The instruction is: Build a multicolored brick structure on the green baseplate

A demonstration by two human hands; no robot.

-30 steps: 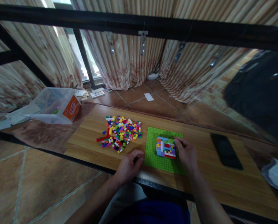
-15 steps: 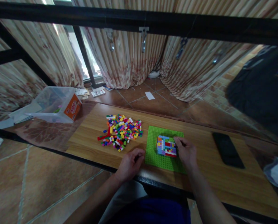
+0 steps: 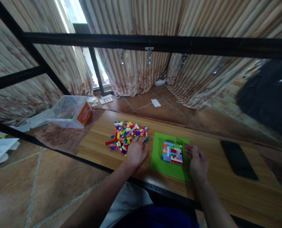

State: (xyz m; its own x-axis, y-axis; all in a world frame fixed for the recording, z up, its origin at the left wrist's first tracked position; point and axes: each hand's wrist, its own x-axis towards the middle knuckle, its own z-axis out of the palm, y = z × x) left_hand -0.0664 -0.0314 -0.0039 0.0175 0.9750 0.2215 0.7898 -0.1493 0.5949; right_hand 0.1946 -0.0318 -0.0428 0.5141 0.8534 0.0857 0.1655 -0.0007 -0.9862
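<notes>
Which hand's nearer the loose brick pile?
Left. The left hand is at the near right side of the loose brick pile, fingers over its edge; contact is unclear. The right hand is farther off, by the right edge of the green baseplate.

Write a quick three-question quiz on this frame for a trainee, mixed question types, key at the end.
1. True or false: the black phone lies to the right of the green baseplate.
2. The left hand is closest to: A) the loose bricks; B) the clear plastic box; C) the curtain.
3. Which hand is nearer the multicoloured brick build?

Key: 1. True. 2. A. 3. The right hand.
</notes>
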